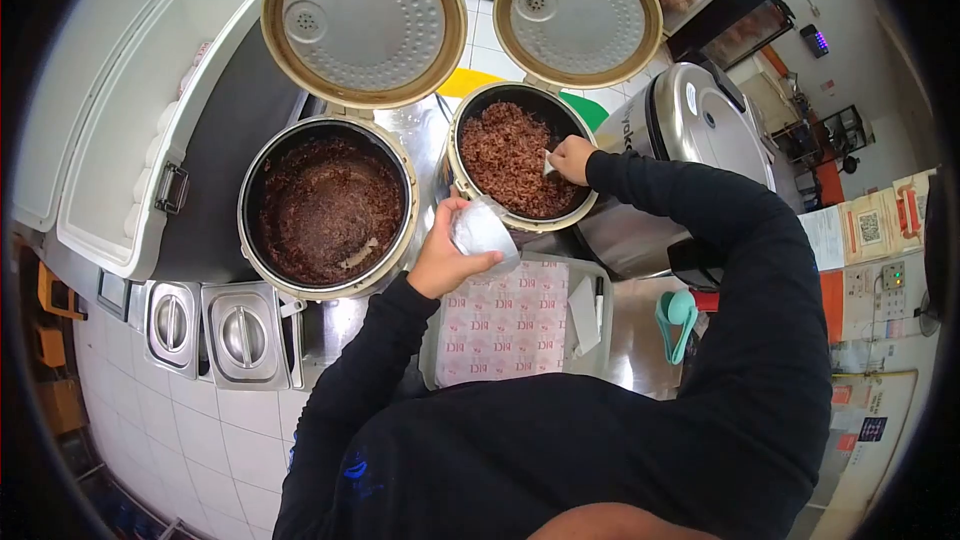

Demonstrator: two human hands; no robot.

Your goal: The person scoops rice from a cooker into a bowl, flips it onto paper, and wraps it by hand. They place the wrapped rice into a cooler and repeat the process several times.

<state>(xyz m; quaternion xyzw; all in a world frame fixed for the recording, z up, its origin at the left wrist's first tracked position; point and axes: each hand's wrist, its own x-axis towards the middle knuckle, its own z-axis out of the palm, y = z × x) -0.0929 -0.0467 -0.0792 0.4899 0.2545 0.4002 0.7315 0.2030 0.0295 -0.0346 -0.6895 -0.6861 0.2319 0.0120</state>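
Note:
My left hand (pixel 445 252) is closed around a small whitish plastic cup (pixel 484 234), tilted beside the front rim of the right-hand rice cooker (pixel 462 180). That cooker stands open and holds reddish-brown cooked rice (pixel 512 155). Over its right rim reaches my right hand (pixel 573 160), closed on a white rice paddle (pixel 549 163) whose far end is at the rice. Most of the paddle is hidden by the fingers and rice. To the left, a second open rice cooker (pixel 408 225) has rice remnants (pixel 325 210) stuck around its bottom and sides.
Raised lids (pixel 370 25) stand behind both cookers. A closed steel cooker (pixel 700 120) is at right. In front lie a tray (pixel 430 355) with printed paper (pixel 505 325) and a marker (pixel 599 305). Teal scoops (pixel 678 320), lidded steel pans (pixel 242 333) and an open cool box (pixel 150 230) flank them.

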